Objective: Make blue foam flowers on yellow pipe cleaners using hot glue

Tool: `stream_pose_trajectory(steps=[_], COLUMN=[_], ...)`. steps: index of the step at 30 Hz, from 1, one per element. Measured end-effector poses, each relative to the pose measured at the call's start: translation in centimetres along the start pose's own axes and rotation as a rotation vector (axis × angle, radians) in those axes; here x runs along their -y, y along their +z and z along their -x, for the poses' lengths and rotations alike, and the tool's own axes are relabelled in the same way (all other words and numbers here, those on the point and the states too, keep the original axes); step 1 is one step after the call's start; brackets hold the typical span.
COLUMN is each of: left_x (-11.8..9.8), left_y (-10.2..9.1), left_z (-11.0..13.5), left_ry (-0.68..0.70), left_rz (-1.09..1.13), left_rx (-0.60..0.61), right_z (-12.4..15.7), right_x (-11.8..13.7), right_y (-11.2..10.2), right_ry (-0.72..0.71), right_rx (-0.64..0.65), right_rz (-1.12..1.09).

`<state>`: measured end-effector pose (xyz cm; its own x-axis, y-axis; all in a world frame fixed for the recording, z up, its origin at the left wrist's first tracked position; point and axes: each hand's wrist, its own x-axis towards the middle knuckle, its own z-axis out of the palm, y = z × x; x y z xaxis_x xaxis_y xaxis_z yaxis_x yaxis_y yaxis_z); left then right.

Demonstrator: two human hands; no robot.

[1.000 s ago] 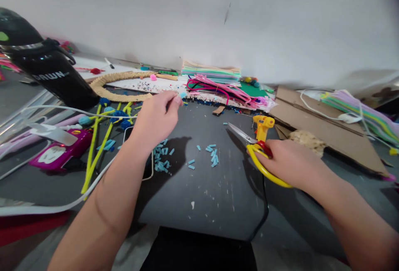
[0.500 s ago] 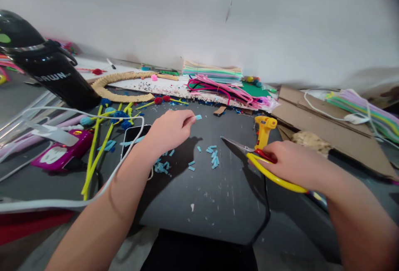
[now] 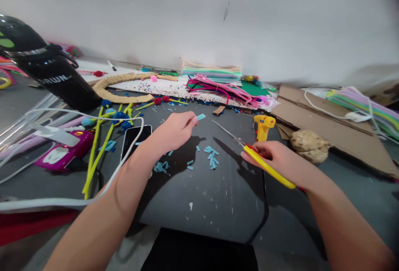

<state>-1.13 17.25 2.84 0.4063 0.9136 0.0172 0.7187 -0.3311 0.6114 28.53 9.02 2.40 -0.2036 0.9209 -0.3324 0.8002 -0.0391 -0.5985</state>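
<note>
My left hand (image 3: 175,130) is pinched on a small light-blue strip piece (image 3: 201,117), held just above the dark mat (image 3: 218,196). My right hand (image 3: 276,159) grips yellow-and-red-handled scissors (image 3: 249,150); their blades point up and left toward the blue piece, a short gap away. Several cut light-blue bits (image 3: 211,156) lie scattered on the mat below and between both hands.
A yellow glue gun (image 3: 263,126) stands behind the scissors, beside a tan crumpled ball (image 3: 309,145) and cardboard (image 3: 330,125). A phone (image 3: 134,137), white cable, yellow-green stems, a pink device (image 3: 62,154) and a black bottle (image 3: 46,69) lie left. Paper stacks and pink pipe cleaners (image 3: 218,86) sit by the wall.
My left hand came back from the far clutter toward the mat's middle with the blue piece. My right hand lifted the scissors and swung the blades toward it.
</note>
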Motion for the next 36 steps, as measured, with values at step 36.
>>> stream_pose_trajectory(steps=[36], left_x=[-1.6], left_y=[0.9], left_z=[0.3], left_ry=[0.179], left_rz=[0.207], left_rx=[-0.103], right_z=[-0.6], right_x=[3.5], right_y=[4.5], right_ry=[-0.100], right_rx=[-0.039], right_rz=[-0.355])
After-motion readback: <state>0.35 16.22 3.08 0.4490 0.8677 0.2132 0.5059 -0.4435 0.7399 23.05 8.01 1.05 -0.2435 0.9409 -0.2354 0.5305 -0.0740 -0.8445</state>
